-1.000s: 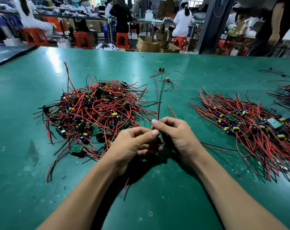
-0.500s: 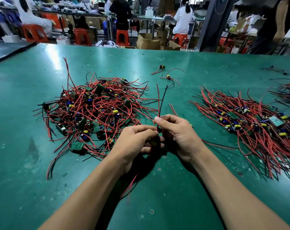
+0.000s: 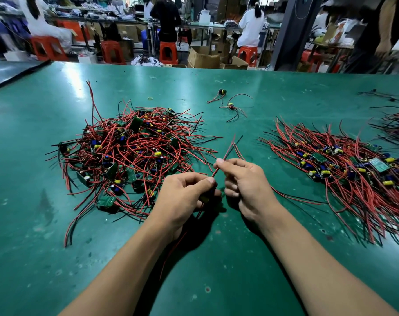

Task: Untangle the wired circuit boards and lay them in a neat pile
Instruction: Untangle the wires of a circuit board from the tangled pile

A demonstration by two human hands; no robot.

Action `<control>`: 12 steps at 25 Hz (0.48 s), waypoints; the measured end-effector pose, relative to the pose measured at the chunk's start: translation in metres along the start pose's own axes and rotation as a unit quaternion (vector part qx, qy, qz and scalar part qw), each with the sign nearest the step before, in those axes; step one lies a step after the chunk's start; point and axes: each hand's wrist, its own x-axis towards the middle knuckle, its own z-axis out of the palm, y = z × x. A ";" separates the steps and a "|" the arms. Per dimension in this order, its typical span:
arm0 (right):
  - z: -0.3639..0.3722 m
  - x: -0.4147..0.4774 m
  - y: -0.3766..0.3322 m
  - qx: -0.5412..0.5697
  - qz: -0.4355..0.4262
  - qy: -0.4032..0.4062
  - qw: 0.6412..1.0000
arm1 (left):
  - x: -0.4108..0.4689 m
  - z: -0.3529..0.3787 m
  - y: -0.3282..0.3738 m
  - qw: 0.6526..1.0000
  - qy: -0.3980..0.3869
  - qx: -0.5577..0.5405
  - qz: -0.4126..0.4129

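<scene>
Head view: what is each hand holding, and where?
The left hand grips one wired board at its board end; the right hand pinches its red wires midway.

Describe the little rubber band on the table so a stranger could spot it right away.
On the green table, find the tangled heap of red wires at left. Just past its far edge lies the rubber band. It's the only small yellowish ring, unlike the two stray boards to its right, which trail wires.

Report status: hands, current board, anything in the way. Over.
Left hand grips one wired board, mostly hidden. Right hand pinches its red wires. Tangled heap left, neat pile right. Loose wire pair lies between right hand and neat pile.
</scene>
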 end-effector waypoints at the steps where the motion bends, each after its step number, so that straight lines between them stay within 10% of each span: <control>1: 0.000 0.001 -0.001 0.029 0.003 0.012 0.999 | 0.000 0.000 0.000 1.000 0.001 0.000 -0.002; 12: -0.013 0.003 -0.022 0.304 0.121 0.005 0.945 | 0.001 -0.002 -0.003 1.000 -0.023 0.007 -0.004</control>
